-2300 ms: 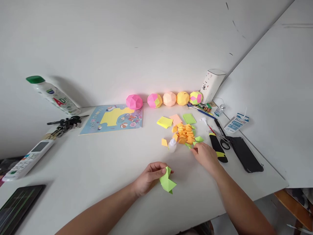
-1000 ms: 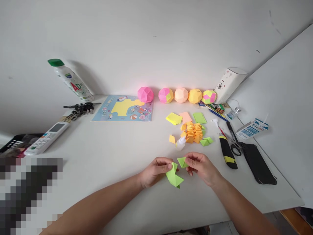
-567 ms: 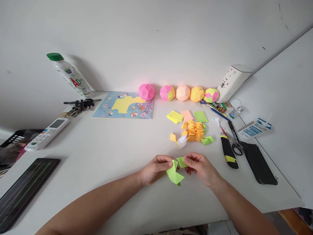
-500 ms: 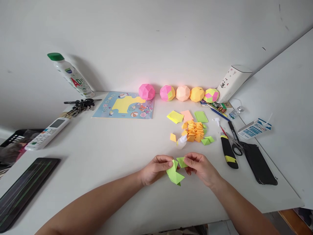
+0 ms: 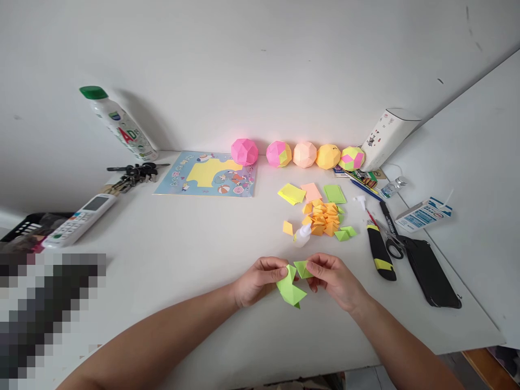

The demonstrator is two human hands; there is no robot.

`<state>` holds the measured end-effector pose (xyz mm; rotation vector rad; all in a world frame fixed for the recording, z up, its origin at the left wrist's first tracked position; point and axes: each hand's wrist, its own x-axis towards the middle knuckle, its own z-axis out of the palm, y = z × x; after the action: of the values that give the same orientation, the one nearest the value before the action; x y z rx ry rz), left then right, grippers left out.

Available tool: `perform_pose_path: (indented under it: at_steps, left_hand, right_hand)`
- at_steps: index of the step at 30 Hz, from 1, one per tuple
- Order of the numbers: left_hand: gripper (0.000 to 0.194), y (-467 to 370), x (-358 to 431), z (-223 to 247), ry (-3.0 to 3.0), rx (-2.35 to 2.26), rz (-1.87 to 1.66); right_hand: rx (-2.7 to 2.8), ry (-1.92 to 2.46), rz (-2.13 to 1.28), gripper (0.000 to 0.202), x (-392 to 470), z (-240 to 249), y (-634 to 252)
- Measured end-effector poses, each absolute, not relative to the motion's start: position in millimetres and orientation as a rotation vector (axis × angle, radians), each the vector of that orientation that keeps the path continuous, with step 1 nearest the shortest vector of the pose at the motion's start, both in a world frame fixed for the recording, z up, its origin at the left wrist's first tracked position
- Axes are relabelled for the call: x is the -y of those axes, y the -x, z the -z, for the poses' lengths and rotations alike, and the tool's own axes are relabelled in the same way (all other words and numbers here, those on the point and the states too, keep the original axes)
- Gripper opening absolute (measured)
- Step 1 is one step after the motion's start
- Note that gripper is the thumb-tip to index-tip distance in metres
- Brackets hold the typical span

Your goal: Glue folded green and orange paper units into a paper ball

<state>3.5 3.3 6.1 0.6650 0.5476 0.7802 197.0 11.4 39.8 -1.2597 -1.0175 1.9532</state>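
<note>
My left hand (image 5: 262,281) pinches a green folded paper shape (image 5: 290,290) made of joined pointed pieces. In my right hand (image 5: 331,276) is a smaller green folded paper piece (image 5: 300,268), closed between thumb and fingers. The two papers are held close together just above the table; whether they touch is hard to see. Beyond the hands lie a small glue bottle (image 5: 301,236), a pile of orange folded paper pieces (image 5: 323,219) and a loose green folded piece (image 5: 345,233).
Several paper balls (image 5: 304,155) line the wall. Paper stacks (image 5: 333,193) lie before them. At right are a utility knife (image 5: 381,254), scissors (image 5: 394,248), a black pouch (image 5: 433,273) and a drink carton (image 5: 424,214). At left are a remote (image 5: 81,221), keys (image 5: 136,174) and a bottle (image 5: 124,130).
Both hands and the green papers stay almost in the same place. The view shifts very slightly, and the lower left corner is now pixelated.
</note>
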Motion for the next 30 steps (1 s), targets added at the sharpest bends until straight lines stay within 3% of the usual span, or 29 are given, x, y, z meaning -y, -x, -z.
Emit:
perform_pose_path:
  at_steps: [30]
  left_hand:
    - [0.016,-6.9,-1.8,-5.3,-0.620,-0.541,-0.830]
  right_hand:
    - [0.823,1.166,-2.003,0.026,-1.4,-31.4,-190.1]
